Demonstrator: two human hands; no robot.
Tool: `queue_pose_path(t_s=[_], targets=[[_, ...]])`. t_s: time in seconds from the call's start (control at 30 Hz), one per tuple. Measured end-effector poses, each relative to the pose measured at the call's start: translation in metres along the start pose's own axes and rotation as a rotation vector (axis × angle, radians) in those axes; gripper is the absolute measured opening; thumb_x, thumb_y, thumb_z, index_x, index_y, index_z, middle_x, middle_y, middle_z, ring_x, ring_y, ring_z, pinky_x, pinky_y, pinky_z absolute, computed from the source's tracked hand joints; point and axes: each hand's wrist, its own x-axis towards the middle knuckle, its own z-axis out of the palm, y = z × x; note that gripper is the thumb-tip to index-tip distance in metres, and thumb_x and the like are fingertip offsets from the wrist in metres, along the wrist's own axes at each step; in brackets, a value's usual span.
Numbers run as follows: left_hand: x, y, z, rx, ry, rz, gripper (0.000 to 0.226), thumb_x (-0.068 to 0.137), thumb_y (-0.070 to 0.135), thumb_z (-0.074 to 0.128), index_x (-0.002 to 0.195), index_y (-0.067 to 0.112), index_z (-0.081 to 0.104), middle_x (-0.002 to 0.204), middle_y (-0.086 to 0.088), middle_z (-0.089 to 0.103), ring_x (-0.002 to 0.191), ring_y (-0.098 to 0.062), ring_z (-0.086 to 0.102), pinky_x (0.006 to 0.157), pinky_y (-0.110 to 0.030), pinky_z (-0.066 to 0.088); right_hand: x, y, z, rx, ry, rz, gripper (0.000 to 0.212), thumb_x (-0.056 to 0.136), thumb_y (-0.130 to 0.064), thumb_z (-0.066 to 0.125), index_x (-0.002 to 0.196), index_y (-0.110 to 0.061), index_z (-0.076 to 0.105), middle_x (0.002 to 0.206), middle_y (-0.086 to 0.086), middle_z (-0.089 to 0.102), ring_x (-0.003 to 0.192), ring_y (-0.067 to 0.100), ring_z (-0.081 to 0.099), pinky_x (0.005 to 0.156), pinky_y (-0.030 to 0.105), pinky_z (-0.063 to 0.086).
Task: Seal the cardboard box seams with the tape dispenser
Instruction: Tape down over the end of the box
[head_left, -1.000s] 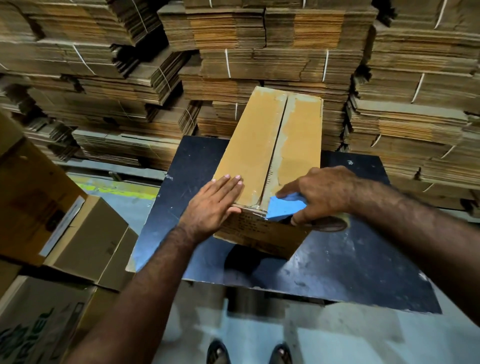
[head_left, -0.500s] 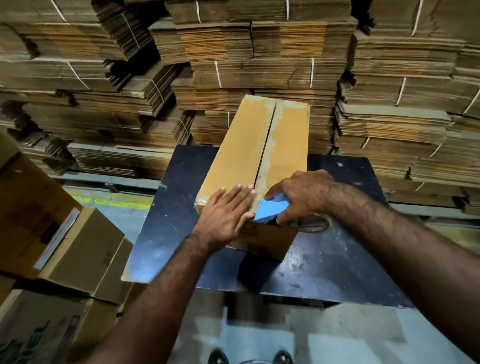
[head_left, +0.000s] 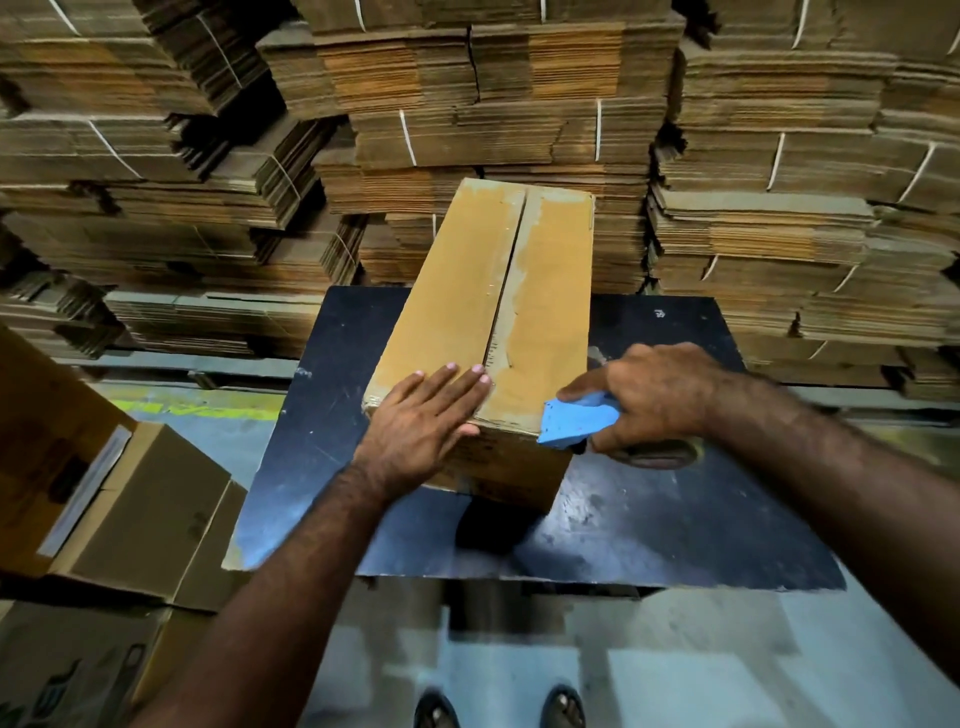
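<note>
A long cardboard box (head_left: 457, 291) lies on a dark board (head_left: 649, 525), its two top flaps meeting in a centre seam that runs away from me. My left hand (head_left: 421, 421) lies flat, fingers spread, on the near left flap. My right hand (head_left: 649, 395) grips a blue tape dispenser (head_left: 576, 423) at the box's near right corner, just off the top edge. The brown tape roll (head_left: 654, 454) shows under that hand.
Tall stacks of bundled flat cardboard (head_left: 493, 104) wall the back and both sides. Assembled boxes (head_left: 140, 499) stand on the floor at my left. My feet (head_left: 498, 709) show below the board's near edge, on a grey floor.
My right hand and the dispenser have shifted right, from the centre seam's near end to the box's right corner. My left hand stays flat on the left flap. The camera moved closer.
</note>
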Motion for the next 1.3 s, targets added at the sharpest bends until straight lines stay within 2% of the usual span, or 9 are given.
queue_pose_path(t_s=[0.1,0.2,0.4,0.6,0.77,0.87,0.97,1.13,1.3], targets=[[-0.003,0.003,-0.006,-0.036,0.001,0.013,0.058,0.106,0.051,0.012,0.159,0.029,0.013,0.167,0.01,0.009,0.154,-0.015,0.008,0.121,-0.045,0.021,0.004,-0.003,0.004,-0.039,0.041,-0.004,0.074,0.074,-0.075,0.059,0.141,-0.048,0.041,0.109,-0.005,0.059,0.093,0.015,0.053,0.068,0.031,0.043],[0.006,0.023,-0.013,-0.069,0.02,0.007,0.059,0.106,0.05,0.01,0.159,0.026,0.016,0.167,0.008,0.009,0.154,-0.014,0.004,0.123,-0.046,0.015,0.002,0.001,0.007,-0.023,0.042,0.005,0.073,0.075,-0.073,0.06,0.141,-0.047,0.042,0.109,-0.005,0.059,0.091,0.013,0.049,0.068,0.031,0.044],[0.019,0.04,-0.005,-0.031,-0.032,-0.001,0.06,0.106,0.05,0.015,0.157,0.021,0.028,0.163,0.003,0.026,0.148,-0.018,0.031,0.115,-0.044,0.033,0.006,0.003,0.007,-0.023,0.052,-0.016,0.07,0.076,-0.071,0.061,0.14,-0.05,0.041,0.118,-0.006,0.062,0.1,0.015,0.056,0.068,0.032,0.049],[0.021,0.035,-0.002,0.006,-0.035,0.054,0.062,0.106,0.05,0.025,0.154,0.013,0.035,0.159,-0.005,0.036,0.145,-0.02,0.038,0.114,-0.043,0.037,-0.015,0.031,0.025,0.05,0.044,-0.047,0.073,0.078,-0.074,0.057,0.144,-0.057,0.03,0.121,-0.008,0.061,0.089,0.01,0.043,0.066,0.029,0.047],[0.02,0.037,-0.007,0.007,-0.072,0.043,0.065,0.105,0.052,0.014,0.157,0.016,0.025,0.163,-0.002,0.027,0.149,-0.019,0.028,0.118,-0.045,0.032,-0.02,0.035,0.033,0.041,0.074,-0.013,0.07,0.079,-0.07,0.059,0.142,-0.059,0.03,0.115,-0.01,0.062,0.087,0.009,0.045,0.073,0.03,0.05],[0.02,0.043,-0.011,-0.017,-0.076,0.018,0.066,0.104,0.053,0.008,0.159,0.019,0.016,0.166,0.002,0.015,0.153,-0.017,0.014,0.121,-0.048,0.022,-0.017,0.032,0.037,0.007,0.114,-0.022,0.071,0.079,-0.069,0.059,0.143,-0.057,0.031,0.114,-0.011,0.062,0.087,0.009,0.044,0.078,0.032,0.051],[0.031,0.071,-0.016,-0.031,-0.071,0.082,0.065,0.103,0.053,0.005,0.16,0.021,0.008,0.167,0.003,0.005,0.154,-0.017,0.003,0.125,-0.046,0.008,-0.019,0.034,0.042,0.019,0.128,-0.017,0.072,0.079,-0.068,0.06,0.144,-0.055,0.03,0.117,-0.01,0.063,0.087,0.01,0.044,0.079,0.034,0.052],[0.044,0.093,-0.012,-0.076,-0.07,0.073,0.062,0.105,0.048,0.008,0.159,0.021,0.014,0.166,0.004,0.013,0.153,-0.016,0.015,0.122,-0.045,0.021,-0.02,0.037,0.048,0.023,0.175,-0.033,0.072,0.08,-0.066,0.059,0.144,-0.056,0.028,0.118,-0.009,0.064,0.086,0.01,0.044,0.075,0.031,0.05],[0.044,0.084,-0.003,-0.05,-0.075,0.114,0.06,0.106,0.048,0.01,0.16,0.023,0.005,0.166,0.007,0.005,0.153,-0.015,0.009,0.124,-0.04,0.017,-0.035,0.059,0.064,0.114,0.157,-0.034,0.071,0.082,-0.068,0.053,0.144,-0.063,0.018,0.116,-0.006,0.064,0.089,0.015,0.05,0.067,0.03,0.039]])
